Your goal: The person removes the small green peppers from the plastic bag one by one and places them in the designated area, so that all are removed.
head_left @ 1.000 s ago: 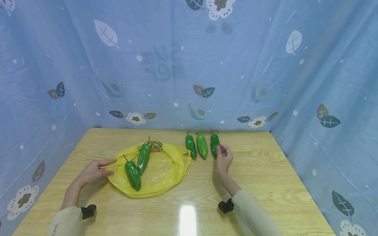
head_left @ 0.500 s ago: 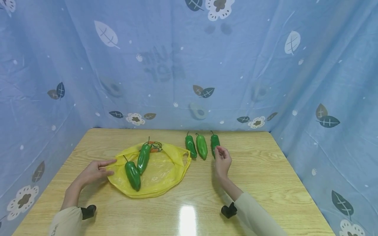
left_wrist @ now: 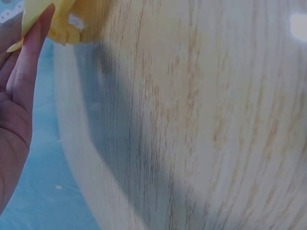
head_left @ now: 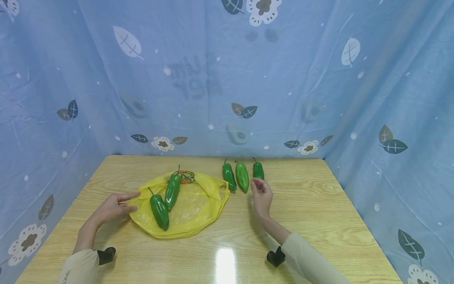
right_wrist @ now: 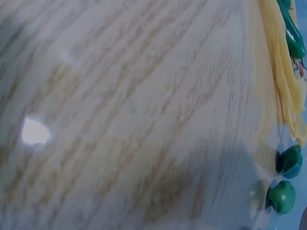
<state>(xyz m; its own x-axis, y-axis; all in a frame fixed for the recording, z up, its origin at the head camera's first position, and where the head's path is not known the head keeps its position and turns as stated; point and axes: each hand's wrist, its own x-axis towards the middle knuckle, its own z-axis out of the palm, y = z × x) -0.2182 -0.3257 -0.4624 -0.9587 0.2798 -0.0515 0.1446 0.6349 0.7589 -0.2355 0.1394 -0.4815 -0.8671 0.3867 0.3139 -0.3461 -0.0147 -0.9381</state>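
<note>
Your right hand [head_left: 262,198] drifts leftward, inside the table edge [head_left: 294,160], loosely curled, empty; your left hand [head_left: 112,206] pinches the yellow bag [head_left: 191,205].

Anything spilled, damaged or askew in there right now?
Nothing stands out: no spill or visible damage. The bag lies crumpled, but that looks ordinary for thin plastic. The right hand covers part of the rightmost pepper, so that part can't be checked.

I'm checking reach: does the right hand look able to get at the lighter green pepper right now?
Probably yes: the right hand looks free, close to the lighter green pepper, and nothing shows between them in the head view.
</note>
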